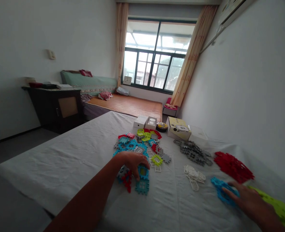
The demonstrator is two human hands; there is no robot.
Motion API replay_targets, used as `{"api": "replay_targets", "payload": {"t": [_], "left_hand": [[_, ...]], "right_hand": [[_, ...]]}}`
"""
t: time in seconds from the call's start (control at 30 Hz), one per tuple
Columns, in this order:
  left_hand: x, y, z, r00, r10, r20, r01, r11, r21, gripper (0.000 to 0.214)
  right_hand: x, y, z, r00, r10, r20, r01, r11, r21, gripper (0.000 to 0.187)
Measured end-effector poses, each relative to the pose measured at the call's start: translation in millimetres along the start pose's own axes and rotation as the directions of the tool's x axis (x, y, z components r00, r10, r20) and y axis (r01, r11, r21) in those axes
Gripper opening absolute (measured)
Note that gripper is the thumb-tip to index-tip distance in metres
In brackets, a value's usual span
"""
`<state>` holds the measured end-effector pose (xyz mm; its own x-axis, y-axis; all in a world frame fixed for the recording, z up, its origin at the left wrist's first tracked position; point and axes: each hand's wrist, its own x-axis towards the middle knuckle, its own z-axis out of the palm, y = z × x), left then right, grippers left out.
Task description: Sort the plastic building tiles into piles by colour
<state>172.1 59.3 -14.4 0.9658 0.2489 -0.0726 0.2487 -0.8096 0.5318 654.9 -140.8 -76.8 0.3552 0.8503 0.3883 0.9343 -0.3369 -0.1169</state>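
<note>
On blue tiles (219, 187), right hand (252, 202) (fingers (232, 193) spread)

Mixed-colour tiles (142, 146) heaped loosely and flat at scene centre; blue tiles (219, 188) in small flat cluster at near right

The worktop's (67, 154) left half lies bare and open. A clear strip runs between the mixed tiles (142, 146) and the white pieces (194, 176). Rightward, grey (193, 153), red (233, 166), blue (219, 188) and green piles (281, 209) crowd close; boxes (178, 128) line the far edge.
</note>
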Motion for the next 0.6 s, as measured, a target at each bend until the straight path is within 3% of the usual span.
{"api": "replay_targets", "payload": {"t": [0.1, 0.17, 0.33, 0.47, 0.53, 0.6], "left_hand": [[2, -2, 0.8, 1.0, 0.013, -0.008, -0.012, 0.998, 0.058, 0.063], [3, -2, 0.9, 0.998, 0.008, -0.069, -0.002, 0.997, 0.084, 0.06], [7, -3, 3.2, 0.949, -0.1, -0.298, 0.098, 0.995, -0.021, 0.058], [14, -2, 9.7, 0.955, -0.12, -0.27, 0.019, 0.937, -0.349, 0.053], [19, 1, 13.7, 0.968, -0.073, -0.242, -0.063, 0.857, -0.511, 0.051], [23, 5, 17.3, 0.977, -0.043, -0.207, -0.101, 0.767, -0.633, 0.051]], "right_hand": [[5, -44, -13, 0.997, -0.049, 0.061, 0.052, 0.997, -0.049, 0.05], [10, -87, -25, 0.984, -0.16, 0.074, 0.159, 0.987, 0.01, 0.046], [14, -198, -38, 0.837, -0.515, 0.184, 0.441, 0.834, 0.332, 0.03], [6, -260, -20, 0.772, -0.635, 0.011, 0.561, 0.691, 0.456, 0.049], [-2, -278, -7, 0.754, -0.647, -0.114, 0.619, 0.641, 0.454, 0.061], [-10, -287, 3, 0.742, -0.64, -0.199, 0.651, 0.619, 0.439, 0.06]]}}
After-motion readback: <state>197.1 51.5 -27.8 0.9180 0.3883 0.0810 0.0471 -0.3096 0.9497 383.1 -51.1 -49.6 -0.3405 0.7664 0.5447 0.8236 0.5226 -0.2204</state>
